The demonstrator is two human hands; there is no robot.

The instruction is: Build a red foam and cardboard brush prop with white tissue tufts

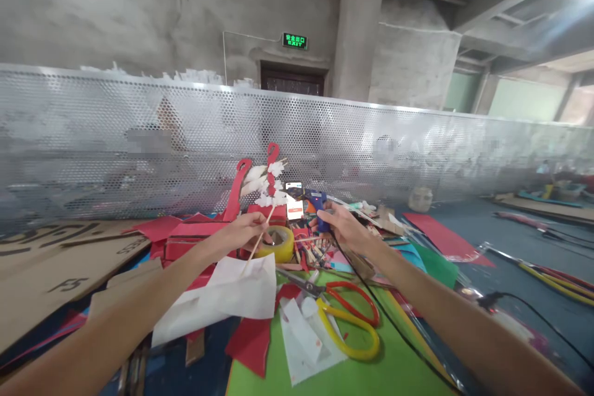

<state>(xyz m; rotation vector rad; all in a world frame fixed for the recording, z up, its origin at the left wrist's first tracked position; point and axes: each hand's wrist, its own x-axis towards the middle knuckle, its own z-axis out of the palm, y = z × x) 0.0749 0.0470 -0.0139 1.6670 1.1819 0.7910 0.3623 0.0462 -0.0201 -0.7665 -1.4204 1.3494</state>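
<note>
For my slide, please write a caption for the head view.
Left hand holds a thin wooden stick; right hand grips a blue hot-glue gun.

Left arm [134,306]: bare, stretching up from the bottom left corner, forearm slanting in toward the middle.
Left hand [245,234]: knuckles up, fingers bent and pointing right — a pinch here, thumb against fingers.
Right arm [440,303]: bare as well, angled in from the bottom right corner.
Right hand [344,228]: and here's the fuller grip — fingers curled round, wrist in line with the forearm.
Both hands: about level, near each other, not touching.
</note>
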